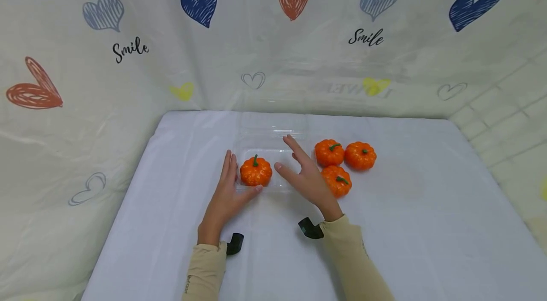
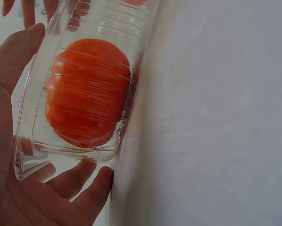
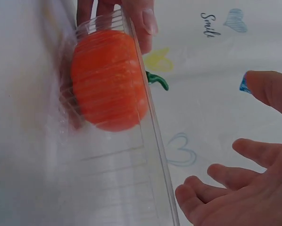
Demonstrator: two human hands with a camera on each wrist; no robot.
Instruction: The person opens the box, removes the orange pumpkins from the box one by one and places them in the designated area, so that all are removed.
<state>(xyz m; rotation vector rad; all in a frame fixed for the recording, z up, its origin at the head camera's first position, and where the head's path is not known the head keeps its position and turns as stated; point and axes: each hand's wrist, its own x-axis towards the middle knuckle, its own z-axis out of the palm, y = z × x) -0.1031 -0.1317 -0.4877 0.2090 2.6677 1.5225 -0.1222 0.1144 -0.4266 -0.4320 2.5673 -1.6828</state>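
Observation:
A clear plastic clamshell container (image 1: 278, 187) lies on the white cloth, its lid (image 1: 273, 121) folded back behind it. One small orange pumpkin (image 1: 255, 172) with a green stem sits in the left part of the container. My left hand (image 1: 228, 199) holds the container at its front left corner, thumb along the front rim (image 2: 28, 101) and fingers around the left end. Above the container's right part hovers my right hand (image 1: 308, 180), fingers spread and holding nothing. In the right wrist view its fingers (image 3: 242, 176) are apart from the rim.
Three more orange pumpkins stand in a cluster to the right of the container: one at back left (image 1: 328, 154), one at back right (image 1: 361, 156) and one in front (image 1: 335, 182), partly behind my right hand. A curtain (image 1: 273, 44) printed with hearts hangs behind the table (image 1: 406, 225).

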